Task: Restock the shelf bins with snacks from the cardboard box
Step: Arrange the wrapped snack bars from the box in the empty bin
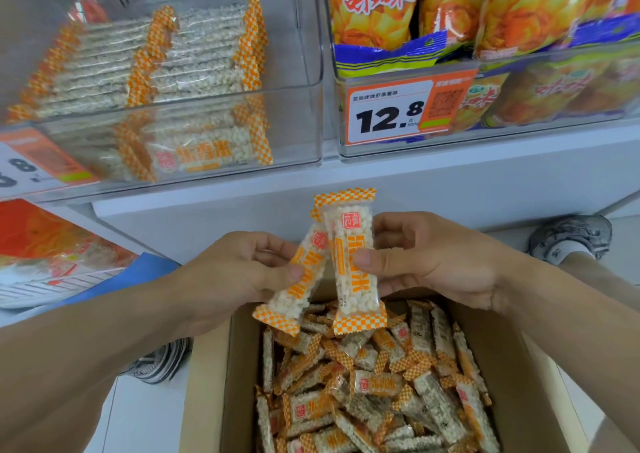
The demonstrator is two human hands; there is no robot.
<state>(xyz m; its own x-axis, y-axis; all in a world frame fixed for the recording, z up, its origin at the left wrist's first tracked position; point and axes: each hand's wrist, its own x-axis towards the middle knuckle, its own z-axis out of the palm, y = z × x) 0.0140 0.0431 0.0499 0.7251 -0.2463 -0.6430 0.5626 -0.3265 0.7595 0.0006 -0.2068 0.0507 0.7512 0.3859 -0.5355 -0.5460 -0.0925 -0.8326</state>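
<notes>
Two orange-checked clear-wrapped puffed-rice bars (341,262) pinched upright between left hand (242,269) and right hand (426,258); clear plastic shelf bin (298,120) lies up-left, nearer the left hand.

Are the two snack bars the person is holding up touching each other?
Touching. In the head view, the right-hand bar overlaps the left-hand bar near their tops, with no gap between them there; lower down they splay apart.

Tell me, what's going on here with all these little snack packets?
A person is restocking a shop shelf. Their left hand and right hand each hold one puffed-rice bar: the left bar tilted, the right bar upright. Both are held above an open cardboard box full of the same bars. Above, the clear shelf bin already holds rows of them, with space at its right side.
</notes>
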